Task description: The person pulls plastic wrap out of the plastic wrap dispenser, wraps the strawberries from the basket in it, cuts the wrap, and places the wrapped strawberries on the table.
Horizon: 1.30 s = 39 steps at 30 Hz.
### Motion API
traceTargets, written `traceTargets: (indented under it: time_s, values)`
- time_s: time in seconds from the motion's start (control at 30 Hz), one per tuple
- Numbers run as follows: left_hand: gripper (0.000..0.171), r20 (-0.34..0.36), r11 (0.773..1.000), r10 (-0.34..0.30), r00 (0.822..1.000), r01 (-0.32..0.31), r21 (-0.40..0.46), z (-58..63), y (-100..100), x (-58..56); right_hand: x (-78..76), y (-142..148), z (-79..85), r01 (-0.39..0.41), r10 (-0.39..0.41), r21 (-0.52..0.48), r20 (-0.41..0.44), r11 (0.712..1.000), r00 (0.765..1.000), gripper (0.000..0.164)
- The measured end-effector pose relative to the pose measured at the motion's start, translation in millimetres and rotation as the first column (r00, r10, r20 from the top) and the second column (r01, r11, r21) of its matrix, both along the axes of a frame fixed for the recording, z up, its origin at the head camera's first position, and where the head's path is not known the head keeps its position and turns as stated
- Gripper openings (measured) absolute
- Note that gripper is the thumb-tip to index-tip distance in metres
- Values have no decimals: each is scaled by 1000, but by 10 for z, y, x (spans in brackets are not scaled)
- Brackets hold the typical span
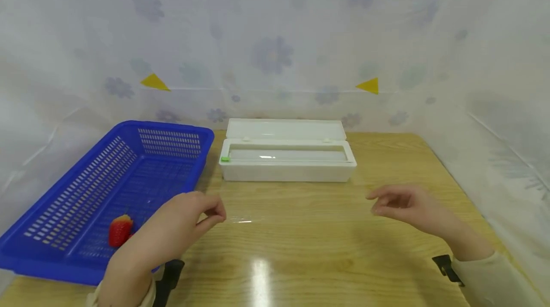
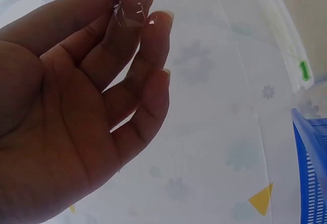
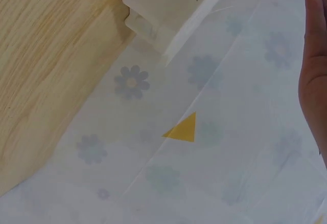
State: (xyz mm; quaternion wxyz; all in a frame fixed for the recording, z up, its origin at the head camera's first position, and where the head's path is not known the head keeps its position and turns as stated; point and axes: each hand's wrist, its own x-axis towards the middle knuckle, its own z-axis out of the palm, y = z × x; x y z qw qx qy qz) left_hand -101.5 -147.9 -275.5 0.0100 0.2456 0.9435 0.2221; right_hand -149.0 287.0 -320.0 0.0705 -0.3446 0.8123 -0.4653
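Observation:
My left hand [image 1: 185,221] pinches a bit of clear plastic wrap [image 2: 132,12] between thumb and forefinger, its other fingers loosely bent. A thin glint of the wrap shows just right of these fingertips in the head view, over the table. My right hand [image 1: 412,206] hovers at the right side, fingers loosely bent with a gap to the thumb and nothing visible between them. Beyond both hands stands a white plastic wrap dispenser [image 1: 285,172], lid raised at the back, a green slider [image 1: 225,159] at its left end.
A blue basket [image 1: 159,178] stands on the left, partly behind my left forearm. Strawberries [image 1: 120,231] lie in its near end, partly hidden by the arm. A flowered curtain [image 1: 275,54] with two yellow triangles rises behind the wooden table [image 1: 309,249].

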Motion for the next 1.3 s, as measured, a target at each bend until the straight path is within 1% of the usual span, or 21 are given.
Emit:
traceTargets:
  time_s: [0.03, 0.1, 0.27, 0.4, 0.5, 0.57, 0.63, 0.67, 0.73, 0.8, 0.87, 0.9, 1.0, 1.1, 1.2, 1.27, 1.3]
  values:
    - [14, -5, 1000, -11, 1000, 11, -6, -28, -5, 0, 5, -3, -11, -5, 5, 16, -1, 1000, 1000, 32]
    - [14, 9, 1000, -23, 1000, 23, -11, -84, -16, 3, 6, -4, -26, -32, 32, 33, 1, 999, 999, 28]
    - [13, 57, 998, -46, 997, 49, -41, -224, -27, 15, -4, -1, -63, -134, 134, 47, 5, 990, 991, 26]
    - [12, 93, 995, -72, 993, 78, -64, -270, -20, 9, 17, 0, -89, -149, 148, 116, 15, 982, 989, 24]
    - [13, 107, 992, -101, 989, 108, -63, -279, -7, -17, 41, -12, -104, -118, 117, 207, 15, 971, 993, 19]
    - [15, 136, 991, -116, 984, 125, -53, -298, 6, -30, 42, -25, -135, -115, 115, 247, 17, 962, 993, 15]
    - [17, 140, 989, -134, 981, 143, -50, -347, 29, -32, 38, -43, -185, -115, 119, 277, 2, 954, 993, 10]
    - [19, 145, 989, -134, 980, 142, -48, -375, 45, -27, 34, -49, -216, -119, 124, 288, 2, 950, 992, 9]
    - [21, 116, 986, -146, 982, 154, -61, -442, 78, -16, 29, -62, -279, -126, 130, 287, 4, 950, 991, 8]
    - [22, 56, 983, -154, 986, 159, -87, -509, 109, -5, 31, -70, -327, -117, 127, 298, -12, 947, 992, 8]
    - [23, 8, 982, -153, 988, 153, -111, -570, 135, 0, 42, -76, -354, -106, 114, 314, -9, 944, 993, 8]
    - [23, -27, 979, -158, 987, 153, -131, -607, 145, -1, 48, -80, -360, -99, 108, 323, -9, 941, 994, 8]
    - [22, -62, 974, -151, 987, 138, -180, -701, 177, 1, 66, -105, -391, -75, 91, 376, -26, 924, 996, 10]
    - [21, -37, 973, -126, 991, 116, -201, -775, 210, 6, 85, -141, -446, -43, 75, 437, -56, 898, 996, 12]
    - [24, 17, 977, -94, 995, 95, -190, -818, 237, 14, 111, -172, -528, -9, 66, 483, -102, 876, 993, 13]
    - [28, 55, 982, -80, 995, 88, -166, -847, 248, 7, 132, -182, -594, 18, 57, 497, -134, 868, 989, 13]
    - [30, 70, 984, -78, 995, 88, -157, -859, 251, 5, 142, -186, -630, 27, 60, 494, -159, 869, 985, 14]
